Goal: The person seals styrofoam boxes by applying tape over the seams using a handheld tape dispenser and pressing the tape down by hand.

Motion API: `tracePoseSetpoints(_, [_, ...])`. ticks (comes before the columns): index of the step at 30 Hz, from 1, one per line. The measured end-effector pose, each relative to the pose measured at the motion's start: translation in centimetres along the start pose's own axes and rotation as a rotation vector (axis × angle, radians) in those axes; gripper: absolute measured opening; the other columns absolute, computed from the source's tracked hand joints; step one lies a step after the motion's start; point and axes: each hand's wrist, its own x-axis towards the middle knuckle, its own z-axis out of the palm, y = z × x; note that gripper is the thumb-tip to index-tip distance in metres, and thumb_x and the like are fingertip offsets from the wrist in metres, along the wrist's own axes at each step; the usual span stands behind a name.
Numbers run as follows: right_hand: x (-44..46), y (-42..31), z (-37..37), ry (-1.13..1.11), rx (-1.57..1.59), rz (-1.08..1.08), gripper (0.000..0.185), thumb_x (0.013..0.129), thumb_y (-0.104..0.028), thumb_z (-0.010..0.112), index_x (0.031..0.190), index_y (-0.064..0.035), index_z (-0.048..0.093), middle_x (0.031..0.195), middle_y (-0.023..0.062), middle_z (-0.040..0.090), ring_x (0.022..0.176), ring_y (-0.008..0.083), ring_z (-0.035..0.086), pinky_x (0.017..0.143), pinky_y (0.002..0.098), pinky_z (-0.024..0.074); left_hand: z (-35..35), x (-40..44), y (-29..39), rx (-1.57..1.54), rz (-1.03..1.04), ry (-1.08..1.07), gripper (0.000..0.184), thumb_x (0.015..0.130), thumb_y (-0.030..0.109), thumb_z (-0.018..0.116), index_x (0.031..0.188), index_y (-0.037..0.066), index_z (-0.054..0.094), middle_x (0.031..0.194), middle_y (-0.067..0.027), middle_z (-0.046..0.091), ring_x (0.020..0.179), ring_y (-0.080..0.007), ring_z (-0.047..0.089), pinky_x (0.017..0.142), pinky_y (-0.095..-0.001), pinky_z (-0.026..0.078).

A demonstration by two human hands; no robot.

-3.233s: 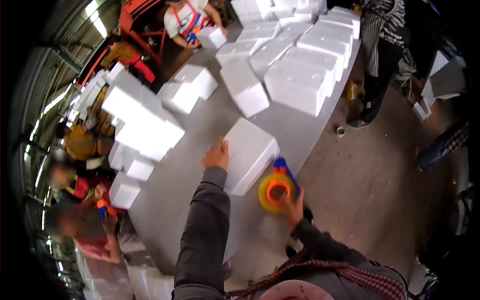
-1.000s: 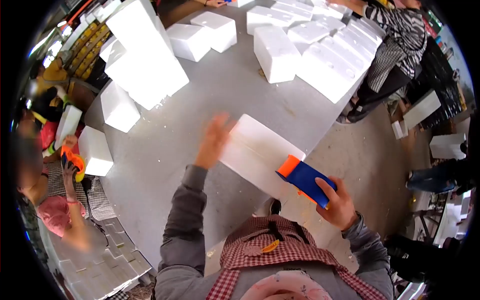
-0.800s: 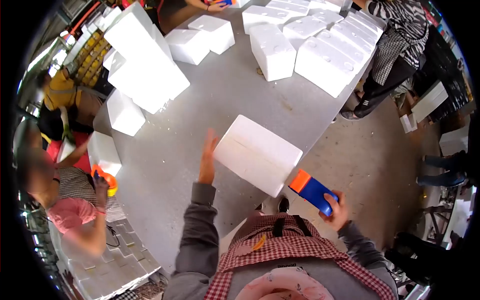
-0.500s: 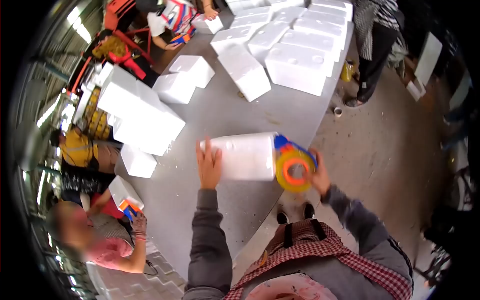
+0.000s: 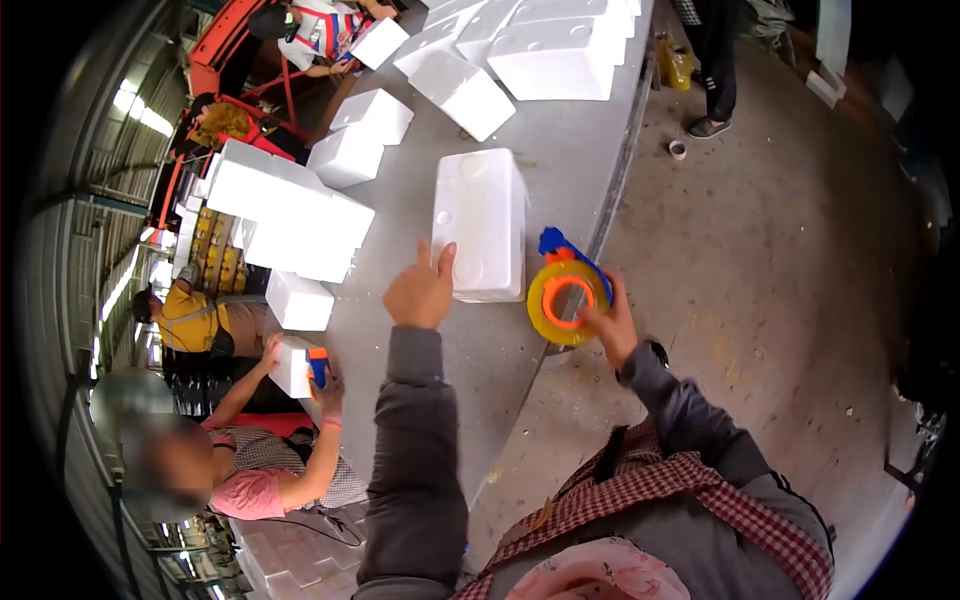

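A white foam box [image 5: 478, 215] with a lid stands on the grey table in front of me, its long side pointing away. My left hand [image 5: 420, 292] is at the box's near left corner, index finger and thumb stretched out, the other fingers partly curled. The thumb meets or overlaps the box's left edge; contact is hard to tell. In my right hand [image 5: 612, 325] is a tape dispenser [image 5: 540, 318], blue and orange with a yellow roll of tape. It hangs over the table's right edge, a little apart from the box.
More white foam boxes stand on the grey table [image 5: 400, 215], stacked at the left [image 5: 300, 220] and at the far end [image 5: 555, 55]. A co-worker [image 5: 275, 480] at the left holds a box and a tape dispenser. Other people stand farther off. A small tape roll [image 5: 678, 150] lies on the floor.
The box has turned from lying crosswise to pointing away from me, and sits farther forward. The tape dispenser has come away from its end. My left hand's fingers have partly curled.
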Motion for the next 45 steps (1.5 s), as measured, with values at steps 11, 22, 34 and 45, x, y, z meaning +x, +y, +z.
tracePoseSetpoints(11, [-8.7,4.8,3.2,0.121,-0.396,-0.296,0.065,0.071,-0.01,0.068,0.128,-0.0059,0.038,0.118,0.0129,0.05,0.107,0.0226,0.051,0.091,0.0325,0.0414,9.4,-1.8,1.4,-0.138,0.079,0.518,0.051,0.09,0.041,0.041,0.132,0.013,0.04,0.136,-0.0147,0.038,0.12,-0.0297,0.042,0.093,-0.044,0.037])
tracePoseSetpoints(22, [-13.4,0.2,0.4,-0.066,-0.16,0.06,0.064,0.076,-0.002,0.063,0.133,-0.0051,0.033,0.121,0.0091,0.048,0.109,0.0182,0.048,0.092,0.0298,0.0407,8.3,-1.3,-5.4,-0.182,0.383,0.281,0.052,0.089,0.053,0.036,0.138,0.036,0.029,0.149,-0.0024,0.018,0.138,-0.0293,0.01,0.102,-0.0638,0.001])
tracePoseSetpoints(34, [-4.6,-2.5,1.3,-0.958,-0.523,0.067,0.068,0.065,0.0,0.066,0.129,-0.0076,0.045,0.124,0.0118,0.052,0.113,0.0231,0.05,0.095,0.0339,0.0385,9.4,-6.0,-5.4,-1.373,0.114,0.673,0.063,0.095,0.032,0.041,0.14,-0.004,0.015,0.147,-0.0163,0.017,0.136,-0.0255,0.014,0.109,-0.0361,0.013])
tracePoseSetpoints(45, [14.0,0.3,3.5,-0.548,0.342,0.351,0.046,0.083,-0.026,0.05,0.12,0.0007,0.05,0.116,0.0102,0.057,0.107,0.0234,0.055,0.096,0.0366,0.0408,15.0,-8.1,3.1,-1.614,-0.285,0.414,0.071,0.093,0.032,0.046,0.143,0.005,0.003,0.149,-0.0148,0.009,0.137,-0.0207,0.01,0.109,-0.0342,0.012])
